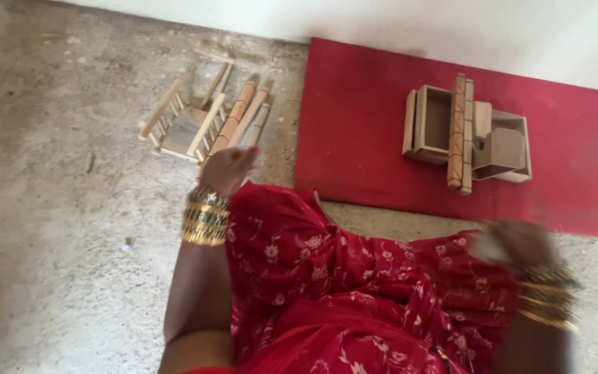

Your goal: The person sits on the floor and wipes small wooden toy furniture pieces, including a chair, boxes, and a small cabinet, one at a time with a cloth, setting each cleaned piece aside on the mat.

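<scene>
Red cloth is being spread over the floor as a mat (pixel 368 125), lying beyond the right hand (pixel 513 242). On it, two open wooden boxes (pixel 434 125) are being kept side by side, the farther-right one holding a small wooden block (pixel 506 149), with two long strips (pixel 459 131) laid across them. Just beyond the left hand (pixel 228 170), a small slatted wooden frame (pixel 185 128) and a bundle of wooden sticks (pixel 240 114) are being reached for, fingers loosely extended. The right hand is blurred; its grip cannot be told.

Soft even daylight, faint shadows, no glare; right hand (pixel 517 242) motion-blurred, whole frame slightly smeared
</scene>
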The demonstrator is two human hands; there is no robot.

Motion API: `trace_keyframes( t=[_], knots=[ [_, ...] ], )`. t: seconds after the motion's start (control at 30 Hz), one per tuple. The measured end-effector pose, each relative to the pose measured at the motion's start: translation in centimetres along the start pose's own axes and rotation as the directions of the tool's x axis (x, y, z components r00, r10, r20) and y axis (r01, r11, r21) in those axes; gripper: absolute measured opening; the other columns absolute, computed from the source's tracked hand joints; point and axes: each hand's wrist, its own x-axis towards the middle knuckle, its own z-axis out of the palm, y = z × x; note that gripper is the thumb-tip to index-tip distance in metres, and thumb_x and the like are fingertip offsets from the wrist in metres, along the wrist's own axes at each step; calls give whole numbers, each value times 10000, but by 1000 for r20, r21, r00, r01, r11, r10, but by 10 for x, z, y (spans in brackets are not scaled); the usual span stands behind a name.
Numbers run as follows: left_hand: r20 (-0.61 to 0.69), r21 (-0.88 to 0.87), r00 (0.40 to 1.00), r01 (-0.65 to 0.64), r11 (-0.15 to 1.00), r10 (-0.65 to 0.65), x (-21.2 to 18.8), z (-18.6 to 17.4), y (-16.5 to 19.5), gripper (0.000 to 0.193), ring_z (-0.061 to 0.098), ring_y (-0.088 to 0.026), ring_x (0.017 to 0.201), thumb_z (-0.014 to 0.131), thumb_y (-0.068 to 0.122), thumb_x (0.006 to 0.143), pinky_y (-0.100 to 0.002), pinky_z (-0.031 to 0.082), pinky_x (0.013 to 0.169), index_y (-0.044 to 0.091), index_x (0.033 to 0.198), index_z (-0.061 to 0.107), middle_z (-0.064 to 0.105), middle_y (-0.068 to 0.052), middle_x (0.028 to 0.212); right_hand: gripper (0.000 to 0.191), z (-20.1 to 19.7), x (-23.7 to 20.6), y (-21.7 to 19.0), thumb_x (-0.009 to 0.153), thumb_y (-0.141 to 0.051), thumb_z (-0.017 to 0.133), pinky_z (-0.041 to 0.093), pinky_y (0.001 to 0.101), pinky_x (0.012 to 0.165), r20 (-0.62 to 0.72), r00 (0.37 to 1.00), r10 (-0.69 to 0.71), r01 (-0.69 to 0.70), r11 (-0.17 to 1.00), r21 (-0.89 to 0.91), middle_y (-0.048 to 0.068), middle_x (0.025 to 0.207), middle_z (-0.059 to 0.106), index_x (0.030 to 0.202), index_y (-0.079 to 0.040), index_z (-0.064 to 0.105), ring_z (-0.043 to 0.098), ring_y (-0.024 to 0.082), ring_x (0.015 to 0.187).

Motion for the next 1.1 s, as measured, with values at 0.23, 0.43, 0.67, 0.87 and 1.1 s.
trace_keyframes(
  t=[0.23, 0.43, 0.67, 0.87, 1.1],
  knots=[
    [-31, 367, 994, 109, 924, -104, -48, -1, 39, 872, 752, -342, 816, 337, 770, 979, -489, 557, 834, 45, 834, 799, 762, -230, 848, 431, -23, -15, -13, 1096, -408, 589, 609, 466, 648, 372, 529, 763, -849, 471, 241, 214, 847, 747, 1023, -28, 779, 724, 378, 787],
    [23, 535, 1000, -17, 845, 6, -64, 34, 80, 704, 727, -357, 845, 448, 693, 954, -507, 570, 757, 72, 899, 776, 746, -194, 887, 449, 14, 46, -103, 1109, -444, 558, 599, 406, 819, 561, 695, 451, -524, 851, -34, 177, 931, 753, 1021, -47, 749, 751, 301, 887],
    [-108, 474, 975, 222, 852, -194, -95, -15, 42, 651, 735, -309, 877, 467, 652, 999, -480, 558, 810, 96, 960, 804, 771, -143, 938, 224, 5, -37, -25, 925, -253, 609, 617, 365, 834, 89, 946, 310, -266, 906, -328, 45, 1030, 777, 1108, -184, 718, 749, 211, 963],
    [-142, 348, 986, -29, 937, 84, -93, 12, 58, 560, 743, -285, 927, 574, 589, 932, -451, 572, 844, 126, 1210, 720, 780, -97, 1000, 293, 6, -8, -75, 870, -160, 563, 584, 389, 688, -67, 997, 31, -50, 948, -314, 105, 948, 744, 1094, -85, 736, 726, 276, 928],
    [-55, 483, 998, 9, 875, 20, -89, 20, 76, 530, 712, -303, 1029, 601, 593, 925, -460, 539, 920, 145, 1171, 743, 757, -113, 1097, 490, -8, 1, -109, 929, -532, 591, 557, 514, 838, 245, 663, 707, -743, 585, 325, 204, 957, 737, 997, -82, 772, 703, 387, 925]
  ],
)
